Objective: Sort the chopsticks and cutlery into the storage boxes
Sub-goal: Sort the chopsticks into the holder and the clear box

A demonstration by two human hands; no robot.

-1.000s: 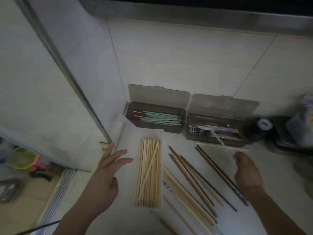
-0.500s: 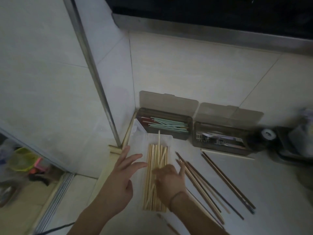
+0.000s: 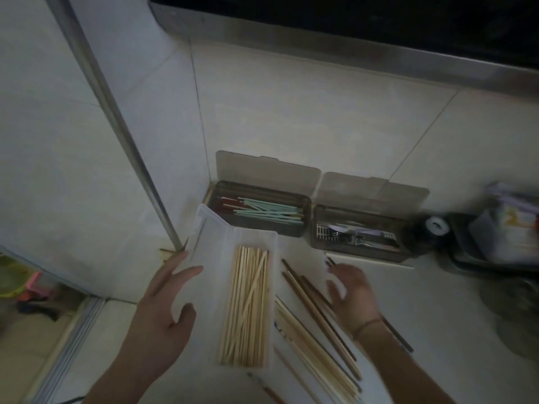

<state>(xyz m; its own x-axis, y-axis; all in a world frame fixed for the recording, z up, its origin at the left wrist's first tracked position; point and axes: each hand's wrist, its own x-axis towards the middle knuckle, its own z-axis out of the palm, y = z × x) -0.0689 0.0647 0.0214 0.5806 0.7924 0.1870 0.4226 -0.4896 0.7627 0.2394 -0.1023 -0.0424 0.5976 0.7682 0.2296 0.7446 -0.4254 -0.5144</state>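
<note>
A clear plastic box [image 3: 272, 243] lies on the counter with several pale wooden chopsticks [image 3: 248, 307] in it. My left hand [image 3: 163, 304] rests open on its flipped-out lid. My right hand [image 3: 351, 293], blurred, hovers with fingers spread over the loose dark and light chopsticks [image 3: 309, 319] to the right of the box; nothing shows in its grip. At the wall stand two smoky boxes with lids up: the left one [image 3: 306, 225] has green and red chopsticks [image 3: 268, 209], the right one [image 3: 402, 252] metal cutlery [image 3: 354, 237].
A single pale chopstick [image 3: 379, 260] lies in front of the cutlery box. A dark round container [image 3: 431, 231] and a dark tray with bags [image 3: 495, 246] sit at the right. A metal post [image 3: 116, 118] and tiled walls close the left and back.
My right hand has left the pale chopsticks in the clear box and moved right over the loose ones. The upright chopstick now lies in the box. The left hand stayed on the lid.
</note>
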